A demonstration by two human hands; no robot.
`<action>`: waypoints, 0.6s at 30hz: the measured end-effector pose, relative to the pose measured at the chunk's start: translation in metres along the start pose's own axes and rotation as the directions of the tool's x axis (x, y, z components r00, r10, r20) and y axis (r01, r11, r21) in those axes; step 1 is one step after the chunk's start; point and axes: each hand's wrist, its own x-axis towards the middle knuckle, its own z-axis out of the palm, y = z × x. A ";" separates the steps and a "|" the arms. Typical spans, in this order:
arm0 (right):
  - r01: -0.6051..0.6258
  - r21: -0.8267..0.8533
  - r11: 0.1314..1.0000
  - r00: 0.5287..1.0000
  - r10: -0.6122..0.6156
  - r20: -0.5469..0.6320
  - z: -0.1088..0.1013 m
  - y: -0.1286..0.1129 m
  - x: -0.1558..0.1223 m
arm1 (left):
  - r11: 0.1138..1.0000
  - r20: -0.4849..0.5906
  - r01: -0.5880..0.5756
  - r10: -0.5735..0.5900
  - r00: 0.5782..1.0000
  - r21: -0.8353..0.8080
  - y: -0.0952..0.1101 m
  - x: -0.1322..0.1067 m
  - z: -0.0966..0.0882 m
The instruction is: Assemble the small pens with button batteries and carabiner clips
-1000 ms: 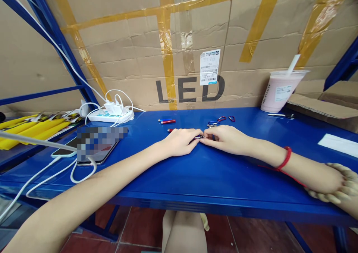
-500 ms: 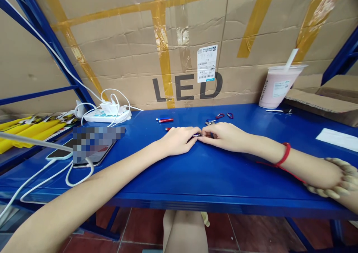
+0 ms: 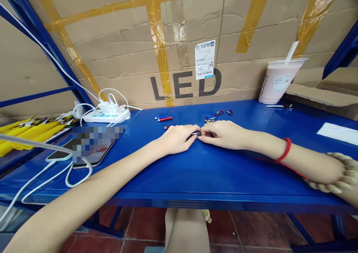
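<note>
My left hand (image 3: pixel 179 138) and my right hand (image 3: pixel 223 134) rest on the blue table (image 3: pixel 195 167), fingertips meeting. Between them both pinch a small dark cylinder (image 3: pixel 196 134), most of it hidden by the fingers. Just behind my hands lie a red and a blue tube (image 3: pixel 164 118), another red piece (image 3: pixel 167 127) by my left knuckles, and small coloured carabiner clips (image 3: pixel 220 113) with a metal ring. A red string bracelet (image 3: pixel 284 151) circles my right wrist.
A power strip (image 3: pixel 107 115) with white chargers and cables sits at the back left, phones (image 3: pixel 84 154) lie in front of it. A pink drink cup (image 3: pixel 275 82) with a straw stands back right. A taped cardboard wall closes the back; yellow packets (image 3: pixel 30 131) lie far left.
My hands stay together on the small cylinder with hardly any shift. The view has tilted slightly.
</note>
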 end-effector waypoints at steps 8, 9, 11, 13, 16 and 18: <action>0.007 0.001 1.000 1.000 -0.007 -0.005 0.000 -0.001 0.000 | 1.000 0.012 0.005 -0.005 1.000 -0.007 0.001 0.000 -0.001; 0.009 0.001 1.000 1.000 -0.009 -0.006 0.000 -0.001 0.000 | 1.000 0.012 0.005 -0.005 1.000 -0.006 0.001 0.000 -0.001; 0.011 0.001 1.000 1.000 -0.011 -0.008 0.000 0.000 0.000 | 1.000 0.012 0.002 -0.002 1.000 -0.004 0.001 0.000 -0.001; 0.013 0.003 1.000 1.000 -0.013 -0.010 0.000 0.000 0.000 | 1.000 0.013 -0.003 0.003 1.000 -0.003 0.001 0.000 -0.001; 0.016 0.010 1.000 1.000 -0.016 -0.012 0.000 0.000 -0.001 | 1.000 0.014 0.000 0.000 1.000 -0.004 0.000 0.000 -0.001; 0.018 0.012 1.000 1.000 -0.017 -0.010 0.000 0.000 -0.001 | 1.000 0.015 0.001 -0.001 1.000 -0.003 0.000 0.000 -0.001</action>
